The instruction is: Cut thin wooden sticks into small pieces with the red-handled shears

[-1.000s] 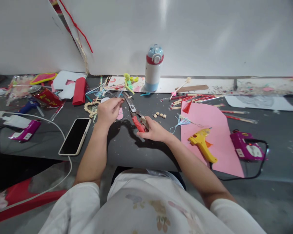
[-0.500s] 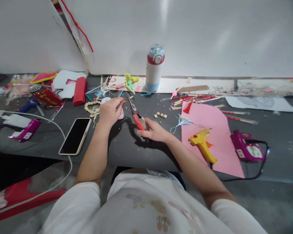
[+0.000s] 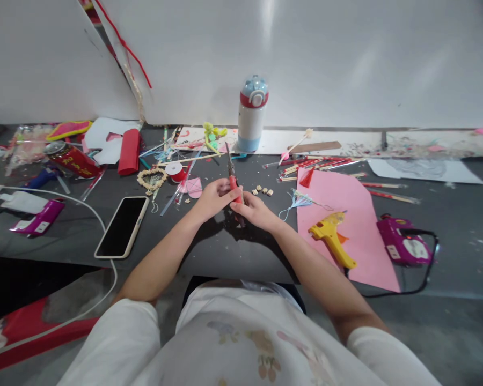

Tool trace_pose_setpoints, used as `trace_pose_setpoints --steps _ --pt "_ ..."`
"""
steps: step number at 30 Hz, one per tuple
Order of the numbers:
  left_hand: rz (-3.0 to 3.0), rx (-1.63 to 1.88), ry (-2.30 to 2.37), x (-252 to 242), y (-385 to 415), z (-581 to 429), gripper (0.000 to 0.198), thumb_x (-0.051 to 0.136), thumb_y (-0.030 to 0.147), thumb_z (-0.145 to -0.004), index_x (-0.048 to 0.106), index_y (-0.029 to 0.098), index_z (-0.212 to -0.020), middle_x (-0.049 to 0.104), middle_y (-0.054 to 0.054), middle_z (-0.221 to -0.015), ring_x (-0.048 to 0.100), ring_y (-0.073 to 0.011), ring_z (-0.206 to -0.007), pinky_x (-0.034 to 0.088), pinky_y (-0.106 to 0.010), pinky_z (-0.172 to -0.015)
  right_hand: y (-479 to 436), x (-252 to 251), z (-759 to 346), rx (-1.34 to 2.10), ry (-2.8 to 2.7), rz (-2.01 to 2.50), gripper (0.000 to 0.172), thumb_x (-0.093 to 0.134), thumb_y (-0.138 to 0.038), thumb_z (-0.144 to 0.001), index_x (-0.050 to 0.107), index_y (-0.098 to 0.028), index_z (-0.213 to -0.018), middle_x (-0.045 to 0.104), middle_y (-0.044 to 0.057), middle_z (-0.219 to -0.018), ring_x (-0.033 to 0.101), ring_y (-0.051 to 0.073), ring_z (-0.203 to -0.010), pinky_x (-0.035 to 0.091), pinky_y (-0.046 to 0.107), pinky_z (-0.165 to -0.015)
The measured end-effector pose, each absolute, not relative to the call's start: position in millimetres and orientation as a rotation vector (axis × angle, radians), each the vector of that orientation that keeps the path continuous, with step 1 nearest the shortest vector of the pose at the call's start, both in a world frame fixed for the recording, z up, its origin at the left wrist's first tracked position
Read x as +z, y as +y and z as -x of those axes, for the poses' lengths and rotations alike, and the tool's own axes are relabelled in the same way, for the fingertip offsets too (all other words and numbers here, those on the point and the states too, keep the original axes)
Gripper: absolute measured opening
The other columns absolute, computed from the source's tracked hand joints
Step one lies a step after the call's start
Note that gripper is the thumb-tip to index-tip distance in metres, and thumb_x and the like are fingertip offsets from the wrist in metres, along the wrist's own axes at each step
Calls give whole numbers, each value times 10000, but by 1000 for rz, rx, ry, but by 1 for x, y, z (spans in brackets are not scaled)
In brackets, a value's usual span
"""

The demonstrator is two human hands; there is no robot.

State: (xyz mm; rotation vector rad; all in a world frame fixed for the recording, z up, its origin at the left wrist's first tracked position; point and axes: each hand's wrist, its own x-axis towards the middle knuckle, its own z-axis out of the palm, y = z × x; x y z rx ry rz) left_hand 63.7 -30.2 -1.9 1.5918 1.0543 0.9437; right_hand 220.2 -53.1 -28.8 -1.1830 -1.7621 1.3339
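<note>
Both hands meet over the middle of the dark table on a pair of pliers (image 3: 234,183) with red handles, whose long narrow jaws point away from me, toward the bottle. My left hand (image 3: 214,200) is closed against the handles from the left, its thumb lying across them. From the right, my right hand (image 3: 255,210) grips the lower ends of the handles. The fingers hide part of the pliers. Just beyond my right hand lie several small wooden pieces (image 3: 263,190). Left of my left hand are a pink paper piece (image 3: 194,188) and a red thread spool (image 3: 175,172).
A white and blue bottle (image 3: 251,115) stands at the back. To the right, a yellow glue gun (image 3: 333,239) rests on pink paper (image 3: 370,257), beside a purple power strip (image 3: 404,241). A phone (image 3: 122,228) and a red can (image 3: 73,160) lie left, with a white cable nearby.
My left hand has moved right from beside the spool and closed on the pliers. The pliers have turned more upright in view, uncovering the spool and the pink paper piece.
</note>
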Motion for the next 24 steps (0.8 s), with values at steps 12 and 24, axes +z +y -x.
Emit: trace_pose_setpoints --steps 12,24 --pt "-1421 962 1006 -2 -29 -65 375 752 475 -604 614 170 -771 697 -43 -801 667 -185 -815 519 -340 -814 -54 -31 -220 1335 -1772 1135 395 498 -578 -793 458 -185 -812 506 -2 -712 464 117 -629 415 276 -589" --pt "-2302 1332 1662 10 -22 -35 342 446 464 -875 613 183 -977 645 -93 -977 583 -210 -977 424 -381 -932 -56 -25 -222 1328 -1747 1313 408 588 -562 -718 463 -190 -826 509 -7 -695 488 141 -648 404 281 -577"
